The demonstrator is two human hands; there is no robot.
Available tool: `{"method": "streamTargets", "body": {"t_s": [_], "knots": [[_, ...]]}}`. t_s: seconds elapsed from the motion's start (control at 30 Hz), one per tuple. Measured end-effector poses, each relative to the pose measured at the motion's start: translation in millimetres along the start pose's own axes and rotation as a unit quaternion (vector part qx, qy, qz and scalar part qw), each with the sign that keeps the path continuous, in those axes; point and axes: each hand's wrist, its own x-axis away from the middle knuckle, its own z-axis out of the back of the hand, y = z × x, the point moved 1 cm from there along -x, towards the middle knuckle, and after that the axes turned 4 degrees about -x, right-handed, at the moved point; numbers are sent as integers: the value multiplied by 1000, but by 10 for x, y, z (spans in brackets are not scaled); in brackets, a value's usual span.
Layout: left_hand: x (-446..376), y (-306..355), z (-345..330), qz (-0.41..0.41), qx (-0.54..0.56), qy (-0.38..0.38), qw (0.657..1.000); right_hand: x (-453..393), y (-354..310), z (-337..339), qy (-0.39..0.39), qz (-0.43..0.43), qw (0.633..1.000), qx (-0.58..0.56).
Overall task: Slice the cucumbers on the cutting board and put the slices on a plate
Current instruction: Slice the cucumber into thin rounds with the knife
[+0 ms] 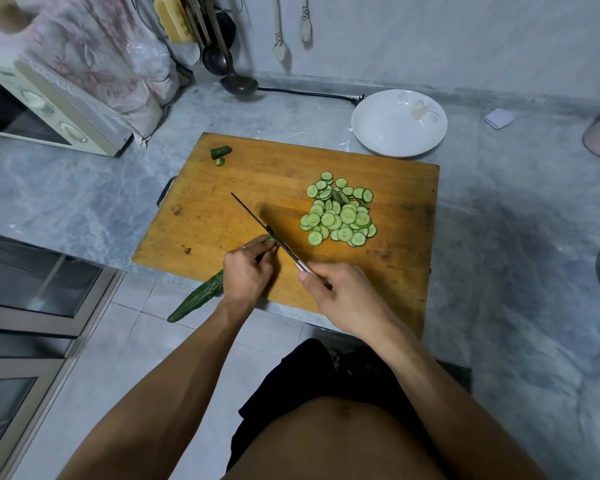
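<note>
White plate bare | wooden cutting board: slices piled

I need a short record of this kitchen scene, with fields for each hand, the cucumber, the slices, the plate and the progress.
left hand: holds the cucumber, which hangs off the cutting board's near edge
right hand: grips the knife, blade at the cucumber's cut end
slices: piled on the board, right of the blade
end pieces: far left corner of the board
plate: beyond the board, holds no slices
progress: slicing under way, nothing plated yet
</note>
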Motion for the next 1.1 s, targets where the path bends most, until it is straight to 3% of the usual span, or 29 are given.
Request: {"method": "streamTargets", "body": {"t_s": [0.6, 1.1], "knots": [[-3, -39, -9, -11, -20, -13, 1000, -90, -32, -49, -19, -13, 999, -44], [64, 15, 8, -22, -68, -1, 997, -194, 104, -75, 16, -21, 1000, -15]]}}
